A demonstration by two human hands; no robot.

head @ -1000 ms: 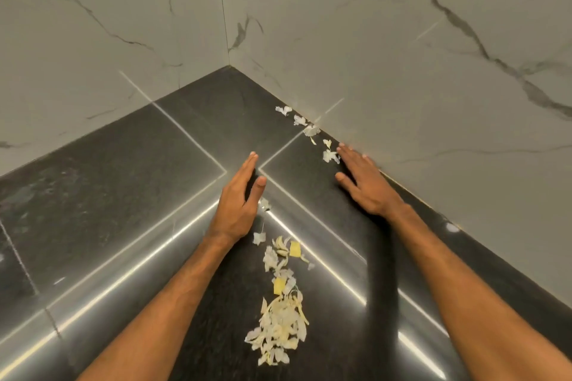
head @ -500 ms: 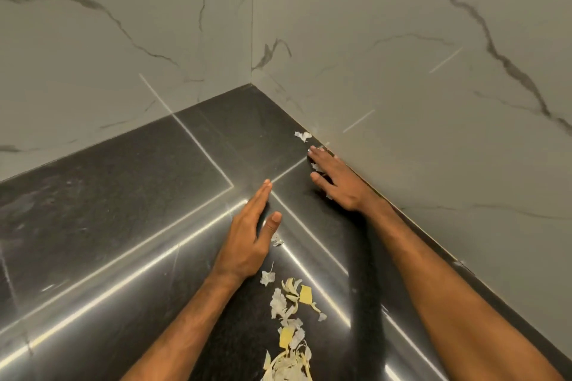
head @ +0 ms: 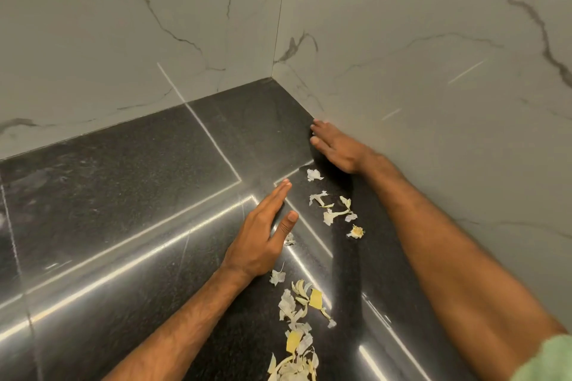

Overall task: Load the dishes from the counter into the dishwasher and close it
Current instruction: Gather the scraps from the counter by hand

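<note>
Left grip [head: 260, 238] & right grip [head: 337, 148] rest released, fingers straight, on black bench [head: 123, 179] w/ pale peel scraps [head: 294, 306], right one against marble wall [head: 433, 40].

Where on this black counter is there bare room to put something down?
The wide stretch left of the left hand, up to the marble wall, is bare, as is the corner patch beyond the right hand. Between the hands and nearer the person, peel scraps crowd the counter.

peel scraps [head: 297, 315] lie on the counter [head: 130, 195], between both hands, wall [head: 433, 40] behind.
</note>
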